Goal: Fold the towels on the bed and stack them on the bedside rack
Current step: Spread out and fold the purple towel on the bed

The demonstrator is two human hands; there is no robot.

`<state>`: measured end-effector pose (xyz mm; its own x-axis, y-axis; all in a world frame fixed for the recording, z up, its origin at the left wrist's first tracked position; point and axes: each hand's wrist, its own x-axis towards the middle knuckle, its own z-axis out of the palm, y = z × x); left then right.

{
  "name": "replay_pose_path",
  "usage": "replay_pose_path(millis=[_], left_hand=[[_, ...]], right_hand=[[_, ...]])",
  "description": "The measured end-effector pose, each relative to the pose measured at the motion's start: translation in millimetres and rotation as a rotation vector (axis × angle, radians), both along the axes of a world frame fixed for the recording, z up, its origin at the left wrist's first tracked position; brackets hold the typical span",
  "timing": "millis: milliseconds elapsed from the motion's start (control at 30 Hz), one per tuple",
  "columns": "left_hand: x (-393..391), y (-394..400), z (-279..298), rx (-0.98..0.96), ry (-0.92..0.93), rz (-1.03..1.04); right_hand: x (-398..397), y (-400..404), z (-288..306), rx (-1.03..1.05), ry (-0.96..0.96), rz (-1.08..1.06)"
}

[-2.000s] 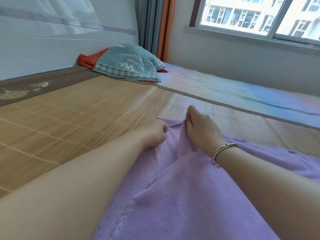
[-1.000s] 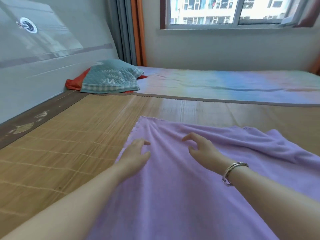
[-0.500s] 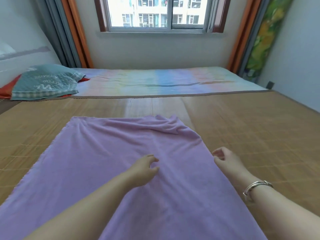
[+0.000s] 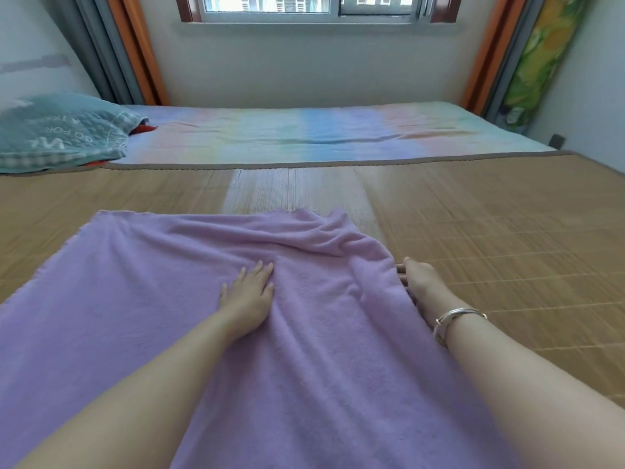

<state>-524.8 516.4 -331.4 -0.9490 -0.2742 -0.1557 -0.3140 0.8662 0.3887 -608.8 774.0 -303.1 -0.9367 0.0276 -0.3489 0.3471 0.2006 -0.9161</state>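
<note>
Head view of towel folding at an early stage. A single purple towel [image 4: 135, 299] lies spread in one layer on the bamboo mat [image 4: 507, 231] that covers the near part of the bed; no fold has been made, and its far right corner is rumpled into ridges. No other towel and no bedside rack appear in the view, so folding, carrying and stacking all seem to remain to be done; the step in hand is judged to be smoothing the cloth flat before the first fold. The left hand [image 4: 248, 296] lies palm down on the towel near its middle, fingers straight and together, pressing the pile and gripping nothing. The right hand [image 4: 417, 282], with a metal bangle [image 4: 455, 319] at the wrist, sits at the towel's right edge, where the cloth rises against it; its fingertips are largely hidden by the hem, so it cannot be told whether they pinch the edge or merely touch it. The towel thus lies under the left hand and just beside the right. Beyond the mat are a striped pastel sheet [image 4: 338, 133] and a teal pillow [image 4: 57, 137], well apart from both hands
</note>
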Motion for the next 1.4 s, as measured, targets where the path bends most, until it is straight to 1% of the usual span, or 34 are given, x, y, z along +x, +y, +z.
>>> replay_pose_path(millis=[67, 133, 233, 267, 300, 333, 367, 467, 500, 600, 667, 700, 800, 867, 933, 1000, 1067, 1133, 1200, 1233, 1267, 1300, 1333, 1367, 1400], left_hand=[[-12.9, -8.2, -4.6, 0.032, 0.059, -0.005], [-20.2, -14.2, -10.5, 0.044, 0.098, 0.005], [-22.9, -16.1, -19.9, 0.034, 0.084, 0.004], [-23.6, -15.9, -21.1, 0.036, 0.073, 0.002], [-24.0, -16.0, -21.5, 0.048, 0.063, 0.004], [-24.3, -16.5, -21.3, 0.065, 0.053, 0.012], [-25.1, -16.6, -20.9, 0.075, 0.048, 0.018], [-26.3, -16.1, -20.7, 0.075, 0.036, 0.025], [-26.7, -15.9, -20.9, 0.063, 0.032, 0.019], [-26.1, -13.9, -21.5, -0.031, -0.002, -0.007], [-26.7, -10.2, -19.9, -0.095, -0.039, -0.019], [-27.4, -9.0, -18.3, -0.125, -0.056, -0.013], [-42.6, -6.9, -2.1, -0.211, -0.026, 0.019], [-64.7, -7.6, 7.8, -0.259, 0.049, -0.033], [-90.7, -5.2, 10.6, -0.258, 0.089, -0.129], [-113.7, -3.1, 7.2, -0.2, 0.114, -0.169], [-121.3, -2.7, -5.0, -0.163, 0.171, -0.136], [-115.0, -0.4, -21.7, -0.234, 0.286, -0.106], [-110.3, 1.3, -35.7, -0.252, 0.382, -0.114], [-110.2, 0.9, -39.5, -0.242, 0.41, -0.117], [-111.3, -1.5, -40.6, -0.233, 0.42, -0.112], [-111.1, -1.5, -40.2, -0.211, 0.426, -0.106], [-111.6, -0.8, -38.9, -0.195, 0.432, -0.107], [-110.9, -0.7, -38.5, -0.183, 0.438, -0.113], [-110.8, -0.4, -37.3, -0.168, 0.425, -0.116]], right_hand=[[-14.0, -3.7, -5.4, 0.028, -0.051, 0.077], [-24.4, -9.4, -8.1, 0.037, -0.058, 0.196], [-30.1, -19.8, -2.2, -0.046, -0.096, 0.4], [-32.8, -21.1, -1.1, -0.036, -0.095, 0.46], [-32.3, -23.8, 2.3, -0.024, -0.071, 0.466], [-34.8, -25.8, 1.6, -0.025, -0.048, 0.433], [-42.2, -24.4, -0.9, -0.049, -0.014, 0.347], [-67.5, -7.3, -13.5, -0.084, 0.146, -0.024], [-73.8, 0.1, -17.6, -0.05, 0.197, -0.085], [-78.1, 11.1, -26.1, 0.081, 0.246, -0.05], [-73.4, 9.8, -17.8, 0.159, 0.2, -0.026], [-74.3, 9.2, -13.3, 0.175, 0.145, -0.034], [-79.6, 8.5, 2.4, 0.028, -0.057, -0.017], [-90.1, 6.2, 5.4, -0.023, -0.076, -0.012], [-96.9, 0.8, 3.2, 0.02, 0.0, 0.004], [-112.6, -6.8, -4.2, 0.079, 0.097, 0.047], [-126.0, -16.5, -10.5, 0.143, 0.169, 0.112], [-137.8, -30.0, -10.1, 0.218, 0.227, 0.193], [-146.4, -45.8, -9.8, 0.398, 0.254, 0.334], [-148.2, -53.7, -8.3, 0.514, 0.287, 0.403], [-151.9, -61.7, -7.1, 0.583, 0.344, 0.433], [-155.7, -66.7, -5.0, 0.622, 0.426, 0.42], [-157.8, -67.3, -4.6, 0.61, 0.507, 0.343], [-160.7, -65.3, -5.7, 0.562, 0.57, 0.216], [-162.9, -62.0, -4.4, 0.504, 0.579, 0.076]])
